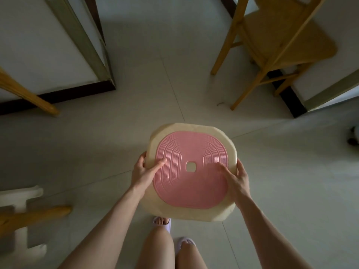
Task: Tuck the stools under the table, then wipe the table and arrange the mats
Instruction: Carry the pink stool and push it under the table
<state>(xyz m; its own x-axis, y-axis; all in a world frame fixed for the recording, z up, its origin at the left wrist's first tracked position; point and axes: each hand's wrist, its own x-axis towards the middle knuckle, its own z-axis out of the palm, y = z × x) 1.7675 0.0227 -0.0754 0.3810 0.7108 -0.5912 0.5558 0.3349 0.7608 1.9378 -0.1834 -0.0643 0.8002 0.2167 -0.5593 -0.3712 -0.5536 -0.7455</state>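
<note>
Head view looks straight down on the stool [190, 191], cream with a ribbed pink seat, held in front of the person's knees. The left hand [144, 171] and right hand [236, 177] each grip an opposite rim, thumbs on the pink top and fingers curled under the edge. Its legs are hidden below the seat, so I judge they could knock a slippered foot [162, 222] or catch the wooden chair [272, 45] ahead on the right. A rim-only hold might also let it tip. The floor [174, 84] is pale tile with faint joints. A wooden leg [29, 96] slants in at the left, and walls with dark skirting close in. No table or mats are in view.
</note>
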